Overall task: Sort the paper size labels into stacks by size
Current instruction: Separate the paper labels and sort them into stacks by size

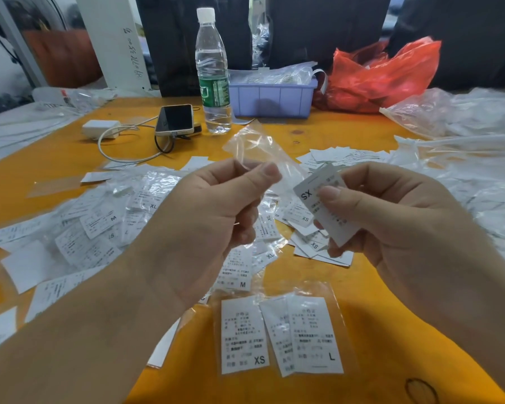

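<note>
Fingers of the right hand point(391, 217) curl round an XS label point(325, 208), thumb pressed on its face, the print upside down toward the camera. Thumb and forefinger of the left hand point(216, 211) pinch a clear sleeve point(255, 150) that stands up and away from the fingers, just beside the label's upper corner; whether sleeve and label touch I cannot tell. Both hands hover above the orange table point(56, 164).

Below the right hand lies a small stack of XS labels point(312, 243). Under the left hand and off to its left sprawls a loose heap point(99, 225) of labels and sleeves, with M, S and XL showing among them. Nearest the camera, between the forearms, a sleeved XS label point(243, 333) lies beside a sleeved L label point(314, 335) that overlaps another label. More labels point(341, 156) lie beyond the right hand.

Farther back stand a water bottle point(212, 74), a phone point(175, 119) propped with a cable, a white charger point(100, 129), a lilac bin point(271, 99) and a red bag point(385, 74). Clear plastic point(464, 141) piles at the right edge.
</note>
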### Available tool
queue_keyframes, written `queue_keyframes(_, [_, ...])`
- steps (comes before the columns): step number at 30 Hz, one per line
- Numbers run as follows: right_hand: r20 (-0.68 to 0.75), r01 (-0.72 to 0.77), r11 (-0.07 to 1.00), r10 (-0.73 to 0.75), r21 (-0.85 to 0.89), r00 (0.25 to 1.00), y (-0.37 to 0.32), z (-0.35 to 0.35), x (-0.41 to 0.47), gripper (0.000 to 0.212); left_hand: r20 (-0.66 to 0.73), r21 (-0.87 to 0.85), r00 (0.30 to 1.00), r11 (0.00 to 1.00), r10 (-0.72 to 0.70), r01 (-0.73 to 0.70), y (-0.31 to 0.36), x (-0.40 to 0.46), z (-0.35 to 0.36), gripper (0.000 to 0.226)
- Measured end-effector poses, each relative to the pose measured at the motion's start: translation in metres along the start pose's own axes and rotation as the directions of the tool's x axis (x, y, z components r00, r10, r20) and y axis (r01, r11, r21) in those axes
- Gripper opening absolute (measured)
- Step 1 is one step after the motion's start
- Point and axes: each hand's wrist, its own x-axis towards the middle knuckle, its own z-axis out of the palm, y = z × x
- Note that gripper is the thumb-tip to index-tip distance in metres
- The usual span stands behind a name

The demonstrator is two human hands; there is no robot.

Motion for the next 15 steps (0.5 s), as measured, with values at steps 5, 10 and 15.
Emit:
queue_keyframes(5, [-0.025, 0.039, 0.999, -0.039, 0.009, 0.999, -0.0002, 0.0063, -0.0023, 0.006, 0.019, -0.105, 1.0, 0.994, -0.019, 0.021, -0.0047, 0.0011, 0.0055, 0.02])
queue_keyframes(10, [-0.072, 0.024, 0.999, -0.021, 0.039, 0.997, -0.0016, 0.0075, -0.0034, 0.01, 0.028, -0.181, 0.999, 0.983, -0.024, 0.028, -0.0073, 0.0026, 0.0062, 0.024])
queue_keyframes(15, [-0.069, 0.004, 0.999, -0.001, 0.04, 0.998, -0.0013, 0.0063, -0.0034, 0.01, 0.008, -0.212, 1.0, 0.977, -0.01, 0.012, -0.009, 0.005, -0.0006, 0.022])
